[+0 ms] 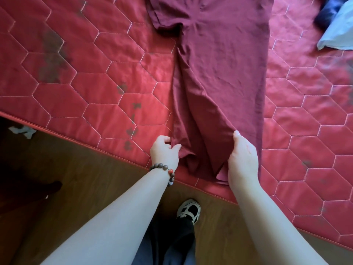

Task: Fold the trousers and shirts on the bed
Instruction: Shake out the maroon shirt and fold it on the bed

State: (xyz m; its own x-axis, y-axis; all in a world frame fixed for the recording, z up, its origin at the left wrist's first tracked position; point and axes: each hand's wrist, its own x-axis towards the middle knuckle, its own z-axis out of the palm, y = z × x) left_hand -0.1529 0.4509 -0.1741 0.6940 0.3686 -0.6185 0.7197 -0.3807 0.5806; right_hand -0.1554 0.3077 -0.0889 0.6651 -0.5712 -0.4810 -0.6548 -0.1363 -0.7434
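Maroon shirt [219,73] lay on the red quilted bed [76,73] — long axis running near to far, hem nearest; left hand [165,152] pinched its near-left hem corner, right hand [242,157] gripped a fold on the right

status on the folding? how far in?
Early. Done: the maroon shirt lies on the bed, one side apparently folded in. In hand: left hand and right hand grip its near hem. Left: finishing it, plus the unfolded blue clothes at far right.
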